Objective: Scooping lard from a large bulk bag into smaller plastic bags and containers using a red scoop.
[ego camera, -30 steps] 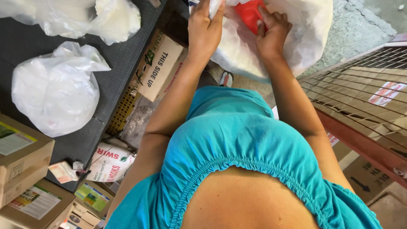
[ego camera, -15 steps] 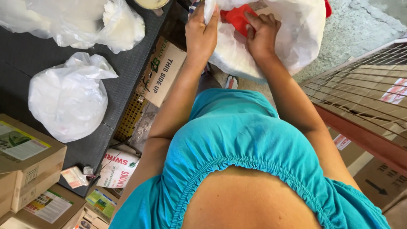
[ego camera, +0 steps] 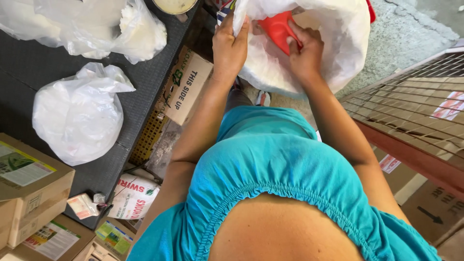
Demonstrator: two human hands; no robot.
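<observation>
Hands (ego camera: 270, 46) unmoved — red scoop (ego camera: 276, 30) deeper in white bag (ego camera: 333, 43)

Both hands (ego camera: 268, 48) on a red scoop (ego camera: 276, 29) inside a white bag (ego camera: 338, 48).

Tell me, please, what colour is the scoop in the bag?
Red scoop, seen in the head view.

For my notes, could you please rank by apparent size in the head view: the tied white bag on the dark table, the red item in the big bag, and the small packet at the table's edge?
1. Tied white bag, clearly largest.
2. Red item, though partly hidden by the big bag, so its true extent is unsure.
3. Small packet, smallest.
</observation>
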